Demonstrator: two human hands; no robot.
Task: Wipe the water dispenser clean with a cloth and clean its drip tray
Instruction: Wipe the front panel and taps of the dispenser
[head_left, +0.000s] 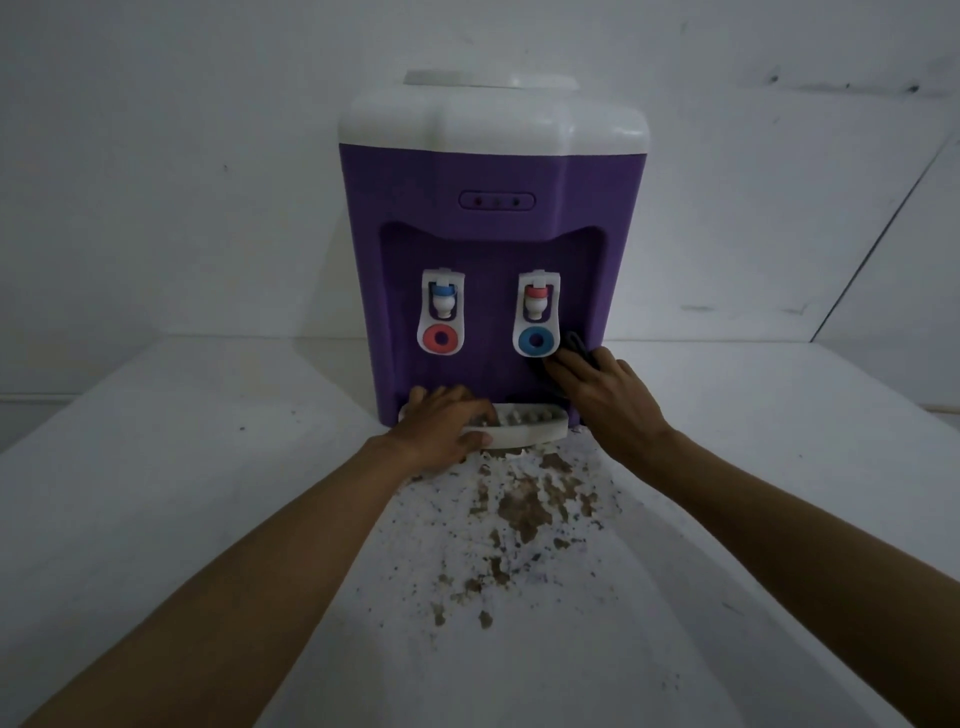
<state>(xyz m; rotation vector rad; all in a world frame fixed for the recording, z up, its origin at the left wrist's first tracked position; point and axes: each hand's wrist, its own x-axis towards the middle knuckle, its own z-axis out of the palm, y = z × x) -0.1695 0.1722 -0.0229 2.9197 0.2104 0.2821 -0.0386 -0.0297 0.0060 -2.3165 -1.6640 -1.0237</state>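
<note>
A purple water dispenser with a white top stands on a white counter against the wall. Two white taps hang in its recess, one with a red ring, one with a blue ring. Its white drip tray sits at the base. My left hand grips the tray's left end, fingers over the top and thumb on its front. My right hand presses a dark cloth against the dispenser's lower right front, just below the blue-ringed tap.
The white counter has a patch of brown flaked stains directly in front of the tray. White walls close in behind and at the right. A lower ledge edge runs along the left.
</note>
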